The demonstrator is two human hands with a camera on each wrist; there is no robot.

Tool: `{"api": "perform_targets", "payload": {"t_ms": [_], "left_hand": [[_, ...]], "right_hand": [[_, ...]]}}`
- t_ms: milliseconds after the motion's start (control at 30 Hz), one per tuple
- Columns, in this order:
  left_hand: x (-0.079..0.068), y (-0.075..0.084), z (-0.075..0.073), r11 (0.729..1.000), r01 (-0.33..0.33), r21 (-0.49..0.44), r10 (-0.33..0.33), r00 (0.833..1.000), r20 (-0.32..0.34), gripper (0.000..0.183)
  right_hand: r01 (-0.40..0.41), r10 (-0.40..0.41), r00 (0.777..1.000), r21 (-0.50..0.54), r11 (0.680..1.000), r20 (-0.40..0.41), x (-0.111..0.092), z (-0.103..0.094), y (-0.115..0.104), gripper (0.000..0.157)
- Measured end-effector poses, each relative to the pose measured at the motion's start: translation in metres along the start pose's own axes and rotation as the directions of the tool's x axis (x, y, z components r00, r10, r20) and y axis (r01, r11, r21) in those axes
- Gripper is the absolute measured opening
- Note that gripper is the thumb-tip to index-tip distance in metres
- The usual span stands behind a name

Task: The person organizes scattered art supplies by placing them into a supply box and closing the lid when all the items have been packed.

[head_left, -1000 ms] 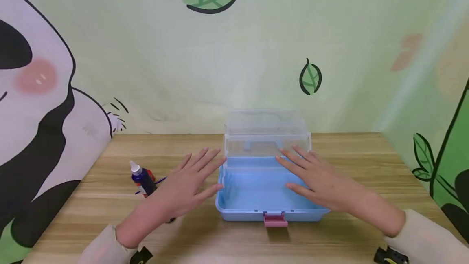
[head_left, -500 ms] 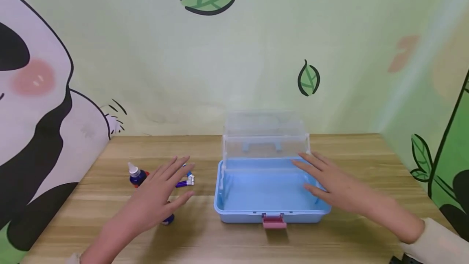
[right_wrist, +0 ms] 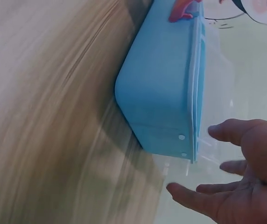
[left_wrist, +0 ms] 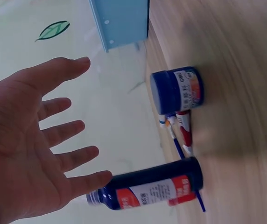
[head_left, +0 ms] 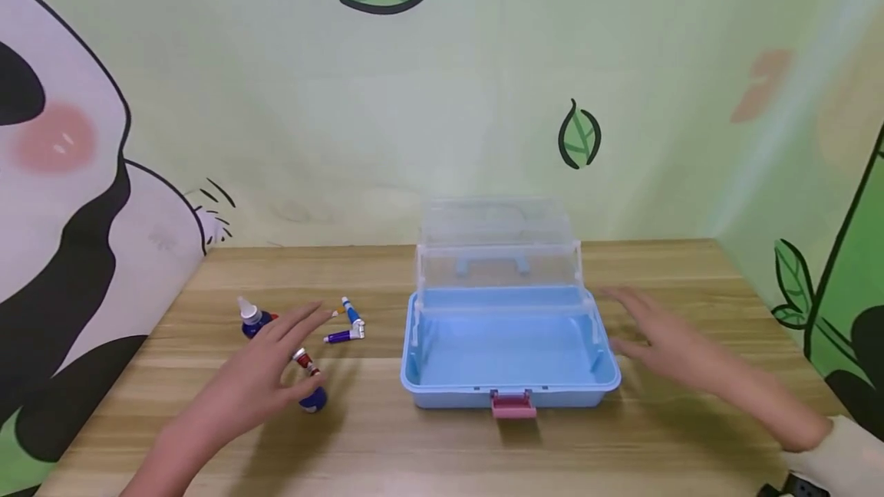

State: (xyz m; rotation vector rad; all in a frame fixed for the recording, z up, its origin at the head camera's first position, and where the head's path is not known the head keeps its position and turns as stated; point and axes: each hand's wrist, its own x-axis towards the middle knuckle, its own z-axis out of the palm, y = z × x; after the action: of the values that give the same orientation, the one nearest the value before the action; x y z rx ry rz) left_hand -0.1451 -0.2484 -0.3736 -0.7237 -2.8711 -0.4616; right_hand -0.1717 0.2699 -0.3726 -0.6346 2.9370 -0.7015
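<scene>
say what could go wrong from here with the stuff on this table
The left hand is close to the upright bottle and the jar, so a careless sweep might knock one over. The right hand is beside the blue box; a bump could perhaps make its raised clear lid drop. The small blue tube lies loose on the table and might roll if nudged.

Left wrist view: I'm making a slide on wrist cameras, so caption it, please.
Outstretched left hand near a lidded blue jar and a labelled dark blue bottle standing on a wood-grain table.
</scene>
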Motion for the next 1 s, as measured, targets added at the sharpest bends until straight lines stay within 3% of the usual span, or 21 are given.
{"api": "perform_targets", "payload": {"t_ms": [100, 233, 333, 467, 567, 833, 1000], "left_hand": [[-0.004, -0.005, 0.000, 1.000, 0.018, -0.020, -0.018, 1.000, 0.007, 0.083], [-0.008, -0.012, 0.001, 0.998, 0.049, -0.037, -0.048, 0.998, 0.028, 0.092], [-0.011, -0.015, 0.004, 0.997, 0.054, -0.062, -0.052, 0.998, 0.027, 0.093], [-0.016, -0.019, 0.012, 0.994, 0.037, -0.105, -0.038, 0.999, -0.008, 0.091], [-0.018, -0.021, 0.019, 0.994, 0.016, -0.112, -0.019, 0.999, -0.026, 0.091], [-0.021, -0.027, 0.028, 0.994, -0.081, -0.072, 0.076, 0.995, -0.065, 0.085], [-0.020, -0.026, 0.029, 0.994, -0.074, -0.080, 0.073, 0.997, -0.023, 0.075]], "right_hand": [[-0.040, 0.039, 0.999, 0.130, 0.991, 0.016, 0.003, -0.001, 0.002, 0.073], [-0.131, 0.112, 0.990, 0.282, 0.950, 0.082, 0.006, -0.002, 0.004, 0.076], [-0.202, 0.148, 0.977, 0.427, 0.882, 0.156, 0.006, 0.000, 0.005, 0.079], [-0.282, 0.165, 0.956, 0.598, 0.750, 0.243, 0.007, 0.009, 0.005, 0.083], [-0.305, 0.171, 0.950, 0.653, 0.693, 0.262, 0.007, 0.016, 0.003, 0.081], [-0.325, 0.173, 0.944, 0.712, 0.622, 0.279, 0.009, 0.021, 0.004, 0.074], [-0.329, 0.174, 0.944, 0.745, 0.580, 0.281, 0.009, 0.022, 0.005, 0.074]]}}
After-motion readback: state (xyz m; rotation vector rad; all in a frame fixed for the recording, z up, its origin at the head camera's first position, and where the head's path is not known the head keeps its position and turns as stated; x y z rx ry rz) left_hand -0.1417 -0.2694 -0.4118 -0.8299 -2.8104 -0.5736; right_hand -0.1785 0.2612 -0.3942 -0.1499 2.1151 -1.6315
